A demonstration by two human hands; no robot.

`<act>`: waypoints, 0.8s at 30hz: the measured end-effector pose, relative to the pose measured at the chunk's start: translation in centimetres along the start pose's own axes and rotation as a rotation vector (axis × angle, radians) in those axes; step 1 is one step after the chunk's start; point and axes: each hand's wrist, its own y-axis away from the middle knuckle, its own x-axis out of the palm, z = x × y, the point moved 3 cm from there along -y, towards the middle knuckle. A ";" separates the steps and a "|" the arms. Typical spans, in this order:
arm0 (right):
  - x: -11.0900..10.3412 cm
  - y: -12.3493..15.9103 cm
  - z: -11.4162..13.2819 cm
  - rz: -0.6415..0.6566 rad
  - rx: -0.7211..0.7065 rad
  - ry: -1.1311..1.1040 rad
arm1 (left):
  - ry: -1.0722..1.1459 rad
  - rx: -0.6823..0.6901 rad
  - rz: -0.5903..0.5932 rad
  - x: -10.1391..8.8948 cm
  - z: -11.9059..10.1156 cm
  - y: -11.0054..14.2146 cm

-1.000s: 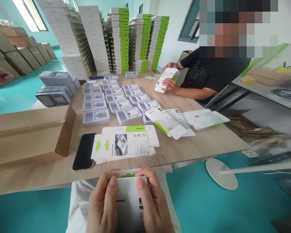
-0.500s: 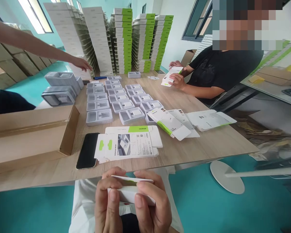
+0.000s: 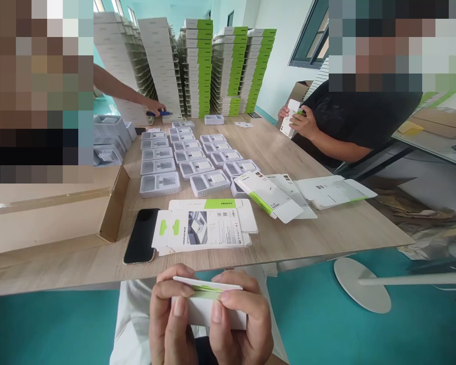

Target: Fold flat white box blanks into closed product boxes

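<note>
My left hand (image 3: pixel 173 309) and right hand (image 3: pixel 241 317) pinch a white-and-green cardboard carton (image 3: pixel 209 304) between them, just below the near edge of the wooden table (image 3: pixel 289 238). The thin card appears light and stiff but easily creased; best held by its edges.

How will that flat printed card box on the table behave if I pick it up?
The flat printed card box will probably feel light and floppy, since it looks like thin card lying unfolded. Its side flaps may swing if it is lifted by one edge. Its smooth face could also slide easily across the wooden table, so pinching it may work better than pushing.
</note>
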 end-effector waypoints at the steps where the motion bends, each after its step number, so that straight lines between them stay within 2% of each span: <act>1: -0.1 -0.5 0.5 -0.045 -0.017 -0.023 | 0.004 0.014 0.009 -0.2 0.2 -0.1; 4: 0.2 -1.4 1.3 -0.133 -0.043 -0.077 | 0.072 -0.014 -0.052 0.1 0.1 -0.1; 8: 0.6 -1.1 0.9 -0.248 0.122 -0.251 | 0.211 -0.130 -0.136 1.3 -0.7 0.2; 14: 1.0 -1.0 1.8 -0.186 0.447 -0.471 | 0.204 -0.017 -0.038 0.3 0.5 -0.9; 18: 1.1 -1.1 2.5 -0.130 0.631 -0.567 | 0.186 0.031 -0.067 -0.3 1.3 -1.4; 21: 0.3 -1.3 1.4 -0.106 0.669 -0.472 | 0.168 0.042 -0.077 -0.3 1.5 -1.3; 24: -0.7 -2.1 -0.4 -0.028 0.596 -0.364 | 0.076 -0.013 0.021 0.2 1.4 -0.5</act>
